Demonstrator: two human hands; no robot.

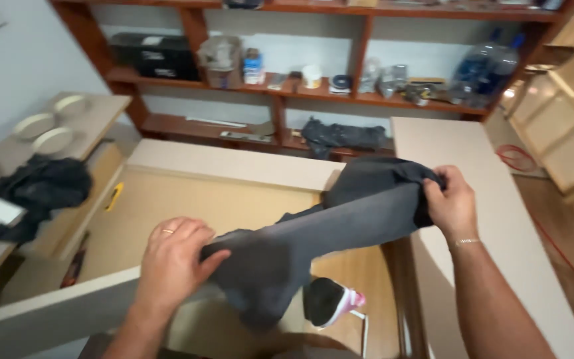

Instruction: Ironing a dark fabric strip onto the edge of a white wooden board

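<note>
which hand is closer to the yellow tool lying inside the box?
Left. The left hand grips the lower end of the dark cloth just right of the yellow tool; the right hand holds the cloth's upper end, far across the box.

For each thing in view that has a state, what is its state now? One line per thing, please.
Left hand: shut on the grey cloth.
Right hand: shut on the grey cloth.
Grey cloth: held up, stretched between both hands, one end hanging down.
Cabinet box: lying open side up.
Iron: under the cloth, partly hidden.
Black cloth: crumpled on the left bench.
Dark cloth: crumpled on the low shelf.
</note>
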